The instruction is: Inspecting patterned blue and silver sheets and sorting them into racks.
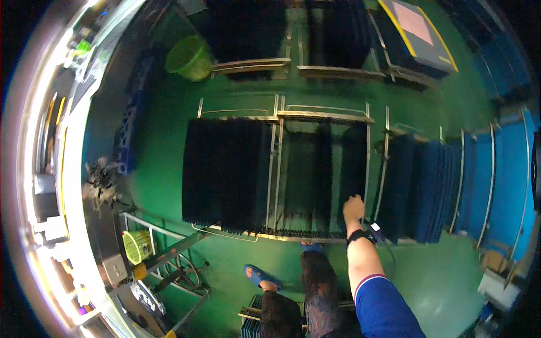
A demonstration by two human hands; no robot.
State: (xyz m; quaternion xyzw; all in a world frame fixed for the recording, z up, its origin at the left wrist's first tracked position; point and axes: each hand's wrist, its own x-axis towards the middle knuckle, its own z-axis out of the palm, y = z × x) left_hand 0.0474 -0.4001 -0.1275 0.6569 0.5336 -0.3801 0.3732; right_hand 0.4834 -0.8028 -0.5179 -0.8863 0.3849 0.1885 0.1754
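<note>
My right hand (354, 208) reaches down to the near right part of a metal-framed rack (274, 169). Its fingers are curled closed beside the edge of a dark upright panel (353, 163); what they grip, if anything, is too dark to make out. A dark band with a small white device (375, 227) and a cable is on that wrist. Packed dark panels (225, 169) fill the rack's left half. Its middle holds a thinner group, with green floor showing through gaps. My left hand is out of view.
To the right stand more dark blue panels (417, 186) in another rack. Farther racks line the back, near a green basket (190, 58) and a grey box with yellow edges (420, 36). At left, a wheeled metal frame (169, 231) stands by a yellow-green basket (137, 247) and a bright bench.
</note>
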